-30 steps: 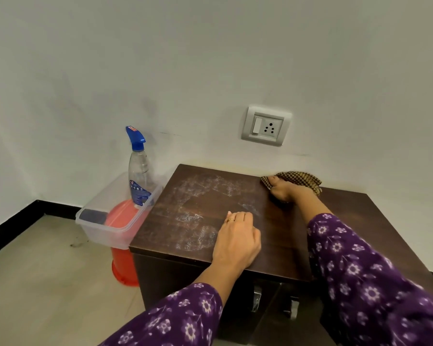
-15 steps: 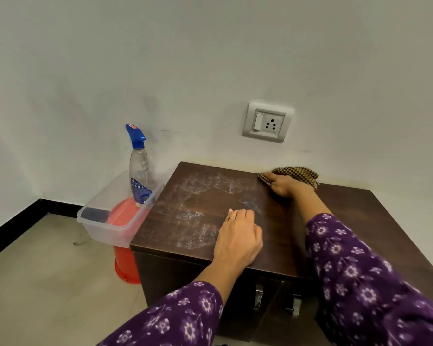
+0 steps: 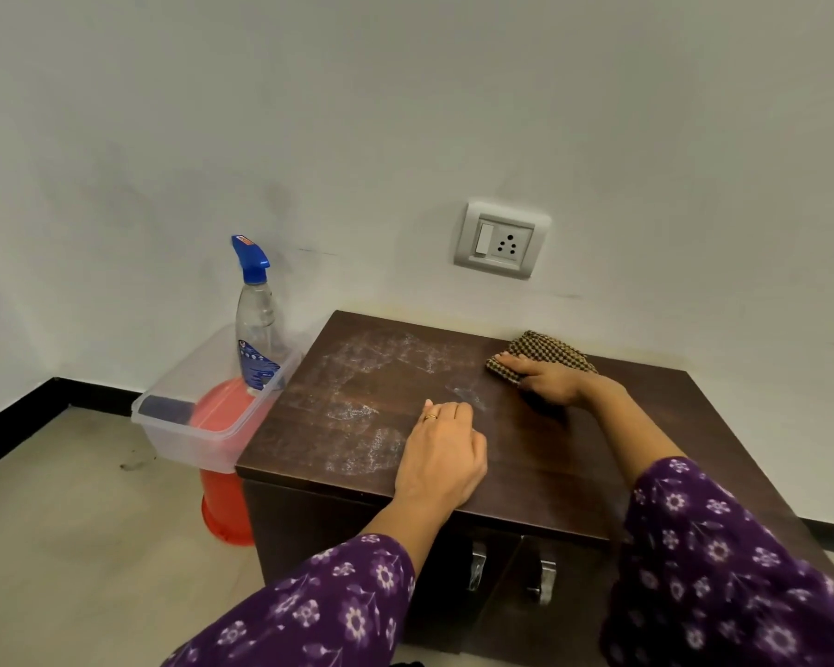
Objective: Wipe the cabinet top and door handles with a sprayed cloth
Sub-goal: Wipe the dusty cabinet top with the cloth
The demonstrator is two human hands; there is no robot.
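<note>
The dark brown cabinet top (image 3: pixel 540 464) carries white smears across its left half. At the back edge near the wall lies a brown checked cloth (image 3: pixel 547 350). My right hand (image 3: pixel 550 380) presses on it with fingers stretched over its left part. My left hand (image 3: pixel 446 454) rests near the front edge with loosely curled fingers and holds nothing. Two metal door handles (image 3: pixel 477 565) (image 3: pixel 542 580) show below the front edge, between my sleeves.
A spray bottle (image 3: pixel 257 324) with a blue trigger stands in a clear plastic tub (image 3: pixel 198 435) on a red bucket (image 3: pixel 225 512), tight against the cabinet's left side. A wall socket (image 3: pixel 501 240) sits above the cabinet. Bare floor lies to the left.
My right hand and the cloth have slid a little toward me along the back of the top. My left hand has stayed where it was.
</note>
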